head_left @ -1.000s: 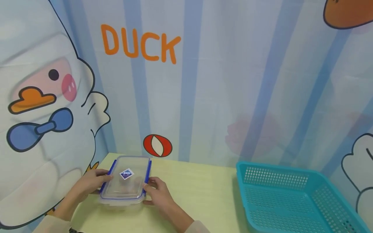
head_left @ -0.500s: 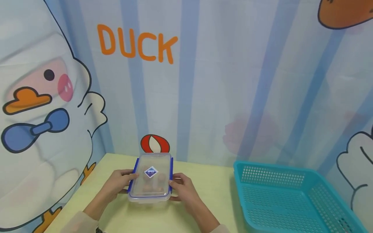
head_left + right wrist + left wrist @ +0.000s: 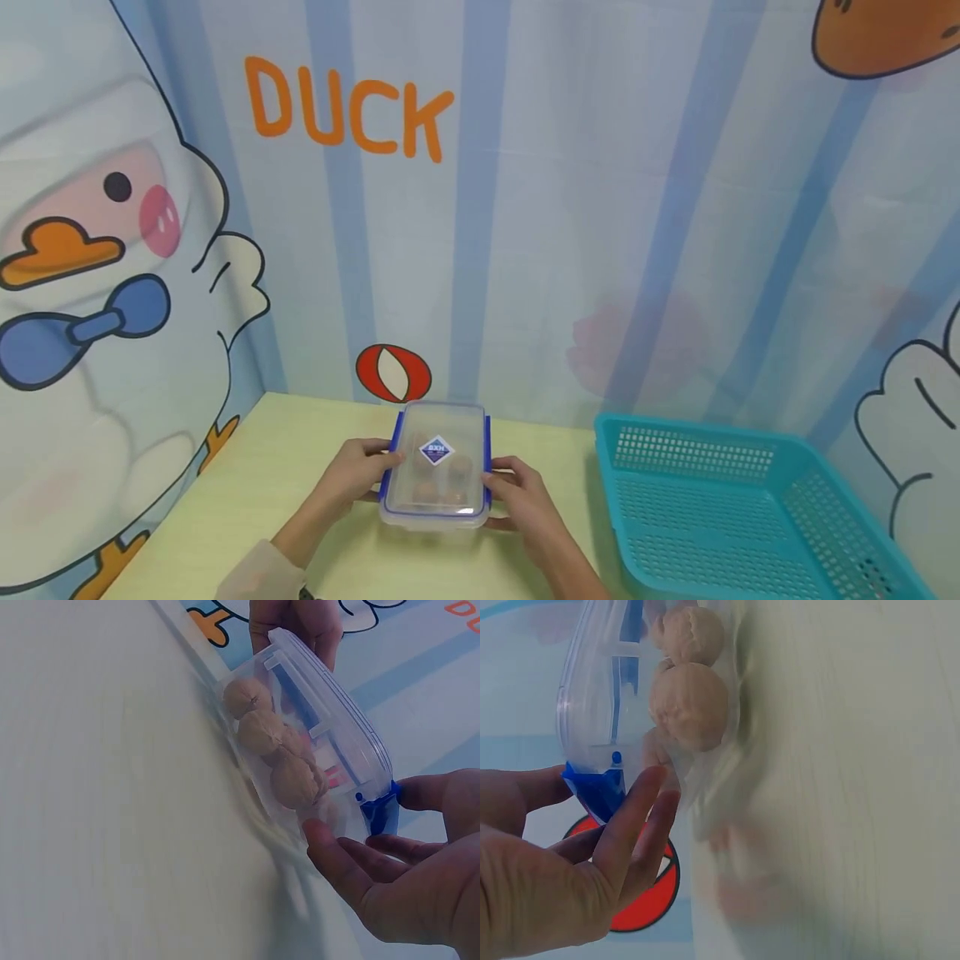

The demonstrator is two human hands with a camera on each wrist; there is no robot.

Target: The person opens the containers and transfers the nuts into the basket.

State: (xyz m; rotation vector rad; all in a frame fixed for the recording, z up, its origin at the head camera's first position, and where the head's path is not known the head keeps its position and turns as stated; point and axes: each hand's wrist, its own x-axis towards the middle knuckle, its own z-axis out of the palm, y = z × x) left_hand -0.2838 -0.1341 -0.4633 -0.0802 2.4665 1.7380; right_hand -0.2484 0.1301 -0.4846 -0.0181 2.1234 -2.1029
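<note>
A clear plastic food container [image 3: 438,479] with a blue-edged lid and a diamond-shaped label is close over the table in the head view. Several walnuts [image 3: 292,778] lie inside it, seen through the wall. My left hand [image 3: 354,477] grips the container's left side, thumb on the lid's edge and fingers below. On the opposite side my right hand [image 3: 527,502] holds it the same way, thumb by the blue latch [image 3: 381,810]. The lid is on. In the left wrist view, more walnuts [image 3: 690,705] show near the fingertips [image 3: 651,780].
A turquoise plastic basket [image 3: 617,500] with perforated walls stands on the pale yellow table [image 3: 202,525] to the right of the container. Behind the table hangs a striped blue curtain [image 3: 540,208] with duck prints.
Both hands have carried the container rightward from the table's left end toward the basket, keeping their grip. The walnuts show more clearly through the lid now. The head view has shifted slightly.
</note>
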